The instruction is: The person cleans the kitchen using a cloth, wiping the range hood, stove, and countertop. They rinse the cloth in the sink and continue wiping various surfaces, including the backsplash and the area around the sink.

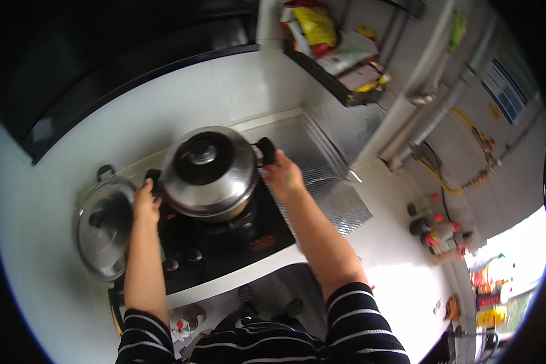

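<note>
A silver steel pot with a domed lid stands over the black gas stove; I cannot tell whether it rests on the burner. The lid has a dark centre and a round knob on top. My left hand is closed round the black handle on the pot's left side. On the opposite side, my right hand grips the other black handle. A wide lidded pan stands just left of my left forearm, partly hidden by it.
Silver foil sheeting covers the counter and wall right of the stove. Food packets fill a wall shelf above it. Bottles stand farther right by a bright window. A dark range hood overhangs the back left.
</note>
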The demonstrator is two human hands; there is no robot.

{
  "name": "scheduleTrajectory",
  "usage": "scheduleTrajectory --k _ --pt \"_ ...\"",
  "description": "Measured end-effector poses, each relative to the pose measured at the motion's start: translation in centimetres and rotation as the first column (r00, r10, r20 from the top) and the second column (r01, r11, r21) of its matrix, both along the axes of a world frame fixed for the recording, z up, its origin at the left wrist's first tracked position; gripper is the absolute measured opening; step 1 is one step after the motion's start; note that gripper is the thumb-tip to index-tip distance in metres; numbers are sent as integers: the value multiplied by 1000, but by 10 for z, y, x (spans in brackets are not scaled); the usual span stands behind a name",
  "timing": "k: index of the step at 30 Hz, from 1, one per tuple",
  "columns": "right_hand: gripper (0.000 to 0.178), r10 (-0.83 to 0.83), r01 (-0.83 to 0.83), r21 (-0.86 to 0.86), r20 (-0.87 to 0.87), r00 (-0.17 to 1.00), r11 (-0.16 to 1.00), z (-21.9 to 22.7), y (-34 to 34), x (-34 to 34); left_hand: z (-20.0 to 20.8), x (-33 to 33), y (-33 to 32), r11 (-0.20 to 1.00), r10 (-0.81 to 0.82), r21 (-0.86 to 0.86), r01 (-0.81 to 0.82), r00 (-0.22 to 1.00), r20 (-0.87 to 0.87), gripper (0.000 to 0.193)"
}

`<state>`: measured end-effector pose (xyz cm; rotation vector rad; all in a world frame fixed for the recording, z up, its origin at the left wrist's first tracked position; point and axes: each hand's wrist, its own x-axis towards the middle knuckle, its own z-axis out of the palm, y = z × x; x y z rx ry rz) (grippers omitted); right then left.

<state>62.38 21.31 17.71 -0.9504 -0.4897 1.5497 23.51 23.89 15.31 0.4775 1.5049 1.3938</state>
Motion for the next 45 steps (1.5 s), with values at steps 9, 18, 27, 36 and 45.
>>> scheduleTrajectory --k 9,18,27,36,45 --pt "61 -56 -38 46 942 -332 998 -64 -207 32 14 92 -120 879 183 473 58 876 -447 72" --pt "27 -264 282 431 837 -479 857 -196 -304 181 -110 290 -205 210 -314 -226 951 -153 -937 44" --pt "48 -92 -7 94 953 -288 996 -183 -74 135 -134 383 -172 280 -289 -600 750 -530 -797 40" --pt "51 271 582 -57 919 -287 811 -200 -294 296 -128 407 -178 214 -155 -569 794 -548 -822 56" --pt "41 -395 127 486 814 -426 865 -201 -146 237 -126 465 -170 91 -272 -732 676 -690 -671 69"
